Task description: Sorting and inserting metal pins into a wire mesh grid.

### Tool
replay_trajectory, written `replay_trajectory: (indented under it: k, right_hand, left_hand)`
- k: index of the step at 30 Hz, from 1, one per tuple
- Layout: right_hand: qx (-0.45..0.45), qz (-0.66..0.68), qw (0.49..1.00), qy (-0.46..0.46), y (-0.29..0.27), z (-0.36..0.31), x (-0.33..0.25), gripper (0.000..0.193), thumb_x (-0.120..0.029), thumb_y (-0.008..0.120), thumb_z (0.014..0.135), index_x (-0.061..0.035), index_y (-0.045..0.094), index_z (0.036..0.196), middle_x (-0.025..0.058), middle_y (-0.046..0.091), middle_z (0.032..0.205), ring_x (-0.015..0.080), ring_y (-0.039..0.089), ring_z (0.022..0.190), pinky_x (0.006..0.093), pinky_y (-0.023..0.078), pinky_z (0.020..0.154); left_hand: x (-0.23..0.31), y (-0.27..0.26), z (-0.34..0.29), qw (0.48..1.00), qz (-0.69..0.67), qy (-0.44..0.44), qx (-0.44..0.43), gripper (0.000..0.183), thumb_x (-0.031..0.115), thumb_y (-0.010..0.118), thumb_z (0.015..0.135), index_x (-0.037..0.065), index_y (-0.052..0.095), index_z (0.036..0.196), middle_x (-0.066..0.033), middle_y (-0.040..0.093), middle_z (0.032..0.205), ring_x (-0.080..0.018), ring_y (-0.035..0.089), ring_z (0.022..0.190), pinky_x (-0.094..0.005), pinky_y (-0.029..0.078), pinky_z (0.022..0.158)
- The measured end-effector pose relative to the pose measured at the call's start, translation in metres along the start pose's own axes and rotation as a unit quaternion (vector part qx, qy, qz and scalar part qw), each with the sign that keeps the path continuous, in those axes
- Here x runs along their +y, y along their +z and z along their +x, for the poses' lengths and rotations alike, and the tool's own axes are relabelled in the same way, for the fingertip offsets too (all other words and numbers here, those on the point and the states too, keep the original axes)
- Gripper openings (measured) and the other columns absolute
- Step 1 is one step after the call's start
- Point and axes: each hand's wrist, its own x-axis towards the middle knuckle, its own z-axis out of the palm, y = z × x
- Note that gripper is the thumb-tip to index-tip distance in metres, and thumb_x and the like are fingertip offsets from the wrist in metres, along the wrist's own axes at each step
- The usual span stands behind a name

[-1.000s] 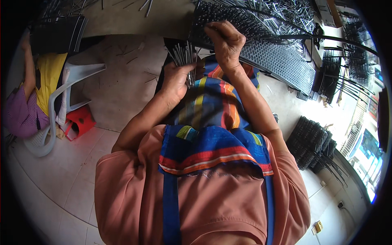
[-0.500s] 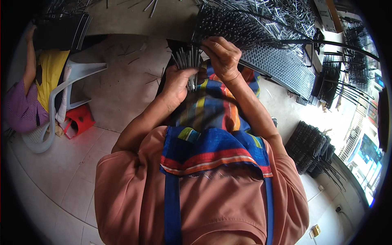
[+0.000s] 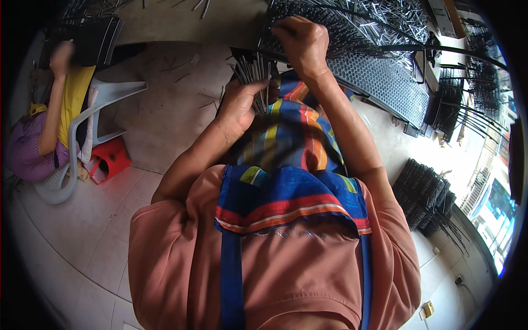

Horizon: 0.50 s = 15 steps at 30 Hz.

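Note:
My left hand (image 3: pixel 241 103) is closed around a bundle of thin metal rods (image 3: pixel 254 71), held upright and fanned at the top, just above my striped apron (image 3: pixel 275 140). Ahead and to the right, my right hand (image 3: pixel 306 48) is raised over the near left part of a dark rack (image 3: pixel 344 39) packed with standing rods. Its fingers are pinched together, and whatever is between them is too small or hidden to tell. The rods' lower ends are partly covered by my left hand.
Loose rods (image 3: pixel 399 22) lie heaped behind the rack. A grey perforated panel (image 3: pixel 379 82) slopes at right, near stacked black wire racks (image 3: pixel 423 192). At left, a co-worker in purple (image 3: pixel 36 146) sits on a white plastic chair (image 3: pixel 74 135) beside a red container (image 3: pixel 113 159).
My right hand has moved up and away from the bundle to over the rack. My left hand still grips the rods, shifted slightly. The co-worker's arm has moved.

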Motion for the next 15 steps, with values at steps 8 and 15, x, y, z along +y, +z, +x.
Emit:
replay_trajectory:
  k: [8,15]
  right_hand:
    - [-0.155,0.024,0.977,0.148,-0.021,-0.022,-0.013,0.016,-0.021,0.073,0.076,-0.0054,0.074,0.082,0.0117,0.069,0.073,0.0214,0.068,0.066,0.0300,0.052,0.062]
    - [-0.203,0.260,0.894,0.304,-0.018,-0.063,0.002,0.020,-0.014,0.076,0.071,0.0034,0.072,0.080,0.0063,0.064,0.064,0.0093,0.056,0.057,0.0284,0.046,0.054]
  left_hand:
    - [0.008,0.005,-0.002,0.999,-0.037,-0.003,-0.012,0.021,-0.007,0.061,0.082,-0.006,0.063,0.102,-0.0167,0.069,0.087,-0.0269,0.069,0.075,-0.0378,0.059,0.065]
    - [0.002,0.012,-0.005,0.995,0.070,0.031,-0.063,0.019,-0.005,0.060,0.084,-0.003,0.063,0.103,-0.0162,0.069,0.088,-0.0279,0.071,0.076,-0.0373,0.060,0.066]
